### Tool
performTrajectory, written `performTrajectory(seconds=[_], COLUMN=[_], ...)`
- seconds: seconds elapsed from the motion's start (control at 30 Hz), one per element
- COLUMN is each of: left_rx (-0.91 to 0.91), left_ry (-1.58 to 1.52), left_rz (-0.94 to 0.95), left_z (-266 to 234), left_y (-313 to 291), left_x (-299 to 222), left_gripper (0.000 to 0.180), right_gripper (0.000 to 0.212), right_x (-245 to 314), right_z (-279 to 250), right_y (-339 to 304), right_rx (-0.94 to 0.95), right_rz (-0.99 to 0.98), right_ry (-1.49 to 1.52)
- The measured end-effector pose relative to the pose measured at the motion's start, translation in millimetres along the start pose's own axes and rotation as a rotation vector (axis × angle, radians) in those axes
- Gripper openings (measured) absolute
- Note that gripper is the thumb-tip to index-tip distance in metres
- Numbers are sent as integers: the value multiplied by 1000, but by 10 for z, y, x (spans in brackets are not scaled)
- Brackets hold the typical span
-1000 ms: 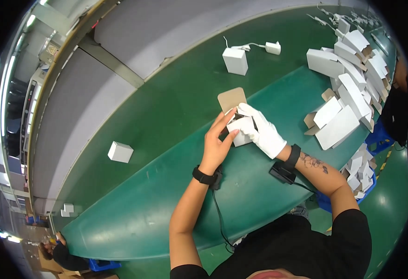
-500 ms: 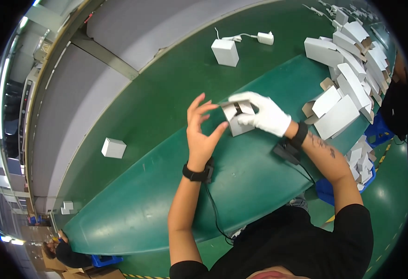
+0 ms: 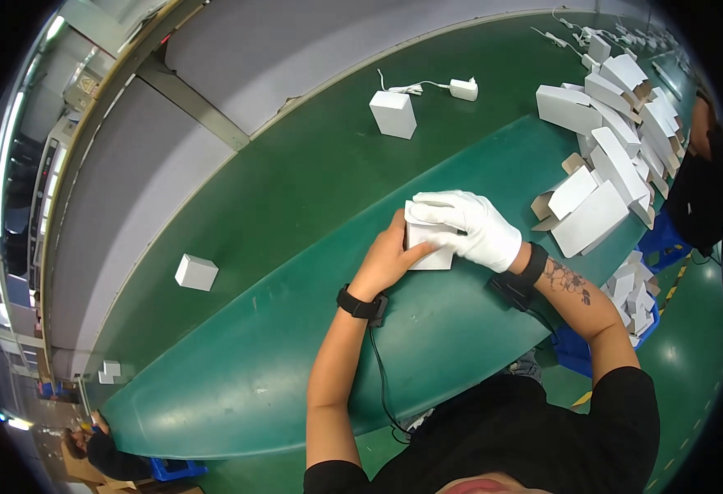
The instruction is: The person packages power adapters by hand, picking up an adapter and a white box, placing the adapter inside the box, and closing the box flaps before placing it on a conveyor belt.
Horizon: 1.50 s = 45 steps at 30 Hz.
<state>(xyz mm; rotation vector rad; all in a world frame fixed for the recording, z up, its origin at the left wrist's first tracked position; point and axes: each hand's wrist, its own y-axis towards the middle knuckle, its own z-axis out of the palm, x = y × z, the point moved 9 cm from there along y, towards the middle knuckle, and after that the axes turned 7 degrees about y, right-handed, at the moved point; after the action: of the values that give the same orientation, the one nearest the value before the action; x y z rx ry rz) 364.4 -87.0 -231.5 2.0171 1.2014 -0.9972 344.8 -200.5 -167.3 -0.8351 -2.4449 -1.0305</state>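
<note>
Head view: I find the box (image 3: 434, 259) between my two hands, just above or on the near part of the green worktop (image 3: 296, 346); whether its base touches the surface I cannot tell. My bare left hand (image 3: 392, 257) is clamped on its left side, thumb across the front and fingers behind. My gloved right hand (image 3: 477, 230) is closed over its upper end, fingers laid across the top and thumb against the front. The top looks folded down or nearly so, but the glove covers much of it, so I cannot certify it fully closed; the contents are not visible. In my judgement the closing of this box is at or near its finish. A second box (image 3: 394, 114) stands beyond it, beside an adapter (image 3: 464, 89) with its white cable (image 3: 403, 87); a third box (image 3: 196, 272) lies off to the left. Both appear closed on the sides I can see. Outstanding, as far as I can judge: the cartons (image 3: 594, 221) heaped at the right, several with flaps (image 3: 548, 216) standing out, and this adapter, which lies unboxed.
</note>
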Motion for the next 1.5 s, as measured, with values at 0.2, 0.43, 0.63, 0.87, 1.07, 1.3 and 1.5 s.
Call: performTrajectory(seconds=[0.2,0.43,0.63,0.87,1.07,1.3,1.5], left_rx=[40,22,43,42,42,56,51], left_ry=[26,-111,-63,3,96,107,110], left_rz=[-14,35,6,-49,-63,8,-45], left_z=[34,1,16,26,16,29,80], left_y=[-5,-26,-14,7,-5,-34,19], left_x=[-50,-71,3,66,64,67,183], left_gripper=[65,67,66,61,61,65,65], right_gripper=[38,43,46,44,43,43,40], right_x=[-163,-64,-135,-373,-191,5,-280], right_z=[127,136,150,149,98,136,204], right_y=[-72,31,35,44,50,74,8], right_rx=[-39,119,122,212,192,144,95], right_rz=[256,253,295,452,153,3,419], right_ry=[416,188,15,184,-69,-57,574])
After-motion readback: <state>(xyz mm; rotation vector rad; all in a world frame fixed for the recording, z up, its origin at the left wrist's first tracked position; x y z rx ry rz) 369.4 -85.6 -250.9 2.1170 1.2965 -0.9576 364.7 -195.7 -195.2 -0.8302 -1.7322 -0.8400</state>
